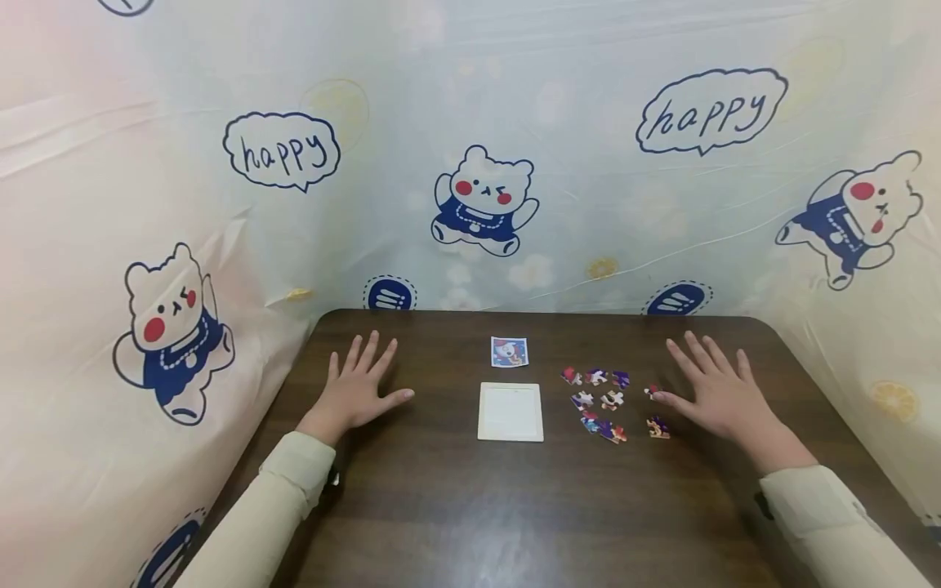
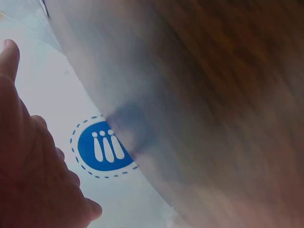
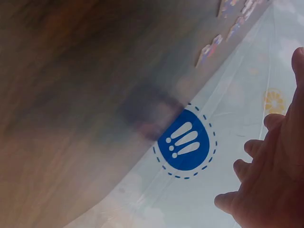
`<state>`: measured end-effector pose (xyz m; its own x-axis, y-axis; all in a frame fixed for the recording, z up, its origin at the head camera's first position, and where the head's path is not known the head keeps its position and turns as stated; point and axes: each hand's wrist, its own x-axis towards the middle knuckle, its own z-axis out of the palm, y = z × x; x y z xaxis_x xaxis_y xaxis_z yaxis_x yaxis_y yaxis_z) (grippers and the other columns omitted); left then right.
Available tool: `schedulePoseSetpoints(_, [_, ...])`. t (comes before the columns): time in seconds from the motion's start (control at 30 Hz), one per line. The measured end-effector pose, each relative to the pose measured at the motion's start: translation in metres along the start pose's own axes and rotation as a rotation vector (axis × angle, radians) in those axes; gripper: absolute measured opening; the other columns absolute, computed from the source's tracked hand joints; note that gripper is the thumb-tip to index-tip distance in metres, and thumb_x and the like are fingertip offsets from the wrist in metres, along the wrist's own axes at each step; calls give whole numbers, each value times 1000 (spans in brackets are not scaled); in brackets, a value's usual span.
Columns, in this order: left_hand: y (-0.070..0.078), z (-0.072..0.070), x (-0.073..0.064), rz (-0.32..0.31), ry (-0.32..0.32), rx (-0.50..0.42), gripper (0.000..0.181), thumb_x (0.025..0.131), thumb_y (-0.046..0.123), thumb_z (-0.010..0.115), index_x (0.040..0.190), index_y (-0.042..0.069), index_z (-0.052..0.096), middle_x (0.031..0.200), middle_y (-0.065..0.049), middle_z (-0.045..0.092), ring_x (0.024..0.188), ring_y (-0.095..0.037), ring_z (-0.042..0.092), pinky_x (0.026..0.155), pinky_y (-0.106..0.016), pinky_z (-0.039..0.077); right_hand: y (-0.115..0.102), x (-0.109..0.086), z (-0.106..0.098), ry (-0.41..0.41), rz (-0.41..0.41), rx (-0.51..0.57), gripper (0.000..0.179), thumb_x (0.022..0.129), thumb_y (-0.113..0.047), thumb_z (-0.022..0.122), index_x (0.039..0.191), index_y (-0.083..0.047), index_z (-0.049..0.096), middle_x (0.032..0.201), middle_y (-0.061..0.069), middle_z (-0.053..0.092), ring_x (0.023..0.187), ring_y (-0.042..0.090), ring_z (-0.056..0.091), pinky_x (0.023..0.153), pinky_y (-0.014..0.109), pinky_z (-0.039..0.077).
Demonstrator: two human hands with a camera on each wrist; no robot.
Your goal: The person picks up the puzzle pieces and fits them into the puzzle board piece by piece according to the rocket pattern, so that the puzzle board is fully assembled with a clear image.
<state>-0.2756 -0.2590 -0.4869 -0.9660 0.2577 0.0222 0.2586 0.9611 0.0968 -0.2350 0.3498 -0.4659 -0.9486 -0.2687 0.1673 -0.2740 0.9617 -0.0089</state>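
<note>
My left hand (image 1: pixel 358 392) is at the left of the brown table, palm down, fingers straight and spread, holding nothing. On the right, my right hand (image 1: pixel 728 402) has its fingers spread the same way. Its thumb tip lies by a small jigsaw piece (image 1: pixel 650 391) and may hide part of it; contact I cannot tell. Another jigsaw piece (image 1: pixel 657 427) lies just below that thumb. Several more colourful jigsaw pieces (image 1: pixel 613 400) are scattered between the right hand and a square white puzzle tray (image 1: pixel 513 413). Behind the tray lies a small picture card (image 1: pixel 509 352) with a cartoon figure.
The dark wooden table (image 1: pixel 470 506) has rounded far corners. A pale curtain (image 1: pixel 573 180) printed with bears and "happy" bubbles surrounds its back and sides. In the right wrist view, some jigsaw pieces (image 3: pixel 209 50) show near the top.
</note>
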Motion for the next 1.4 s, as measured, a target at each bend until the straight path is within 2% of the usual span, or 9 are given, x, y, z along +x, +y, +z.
schedulePoseSetpoints(0.17, [10, 4, 0, 26, -1, -14, 103, 83, 86, 38, 161, 25, 10, 166, -13, -1, 150, -39, -6, 108, -72, -7, -8, 6, -1, -13, -5, 13, 96, 90, -74, 46, 161, -19, 14, 164, 19, 7, 147, 45, 7, 107, 70, -11])
schedulePoseSetpoints(0.37, [23, 12, 4, 75, -27, -5, 104, 82, 88, 34, 161, 25, 8, 166, -12, -2, 150, -39, -3, 110, -70, -5, -15, 12, -1, -6, -18, 18, 95, 90, -75, 45, 161, -21, 11, 164, 18, 9, 148, 44, 10, 109, 69, -11])
schedulePoseSetpoints(0.5, [34, 11, 3, 114, -32, -9, 103, 83, 85, 38, 161, 22, 13, 165, -14, 4, 150, -41, 1, 110, -70, 0, -19, 14, -1, -1, -24, 26, 95, 90, -74, 46, 161, -21, 13, 164, 17, 10, 148, 43, 11, 109, 68, -9])
schedulePoseSetpoints(0.67, [49, 6, 1, 144, -53, -11, 101, 85, 82, 43, 160, 19, 16, 165, -15, 6, 149, -41, 3, 111, -69, 3, -25, 17, -3, 0, -42, 22, 96, 90, -74, 46, 161, -20, 11, 164, 17, 9, 147, 45, 12, 109, 69, -7])
schedulePoseSetpoints(0.83, [61, 9, 2, 168, -69, 3, 103, 83, 85, 39, 160, 21, 16, 165, -13, 7, 150, -39, 5, 112, -68, 6, -30, 21, -2, -10, -60, 38, 96, 90, -71, 50, 161, -22, 7, 164, 17, 9, 148, 43, 9, 111, 67, -7])
schedulePoseSetpoints(0.93, [69, 10, 2, 183, -75, -1, 103, 84, 84, 41, 160, 20, 17, 165, -14, 9, 150, -39, 6, 113, -67, 7, -34, 25, -1, -3, -73, 50, 96, 90, -69, 53, 161, -21, 10, 164, 17, 12, 148, 42, 10, 112, 65, -5])
schedulePoseSetpoints(1.1, [79, 12, 4, 207, -105, -24, 102, 85, 80, 46, 160, 18, 16, 165, -14, 6, 150, -38, 5, 114, -65, 6, -40, 31, -3, 7, -95, 83, 95, 91, -71, 49, 161, -19, 12, 165, 14, 12, 149, 40, 12, 115, 62, -2])
schedulePoseSetpoints(1.23, [85, 12, 5, 233, -113, -24, 104, 84, 82, 45, 161, 18, 14, 166, -12, 5, 150, -37, 5, 114, -64, 8, -44, 36, -5, 16, -110, 116, 96, 90, -72, 49, 161, -18, 12, 164, 15, 15, 148, 41, 15, 116, 61, 2])
schedulePoseSetpoints(1.4, [93, 14, 7, 263, -144, -45, 108, 83, 82, 46, 161, 17, 10, 166, -13, 3, 150, -37, 4, 115, -63, 8, -49, 42, -5, 40, -140, 187, 94, 90, -66, 56, 159, -12, 22, 161, 19, 24, 145, 42, 24, 114, 62, 17])
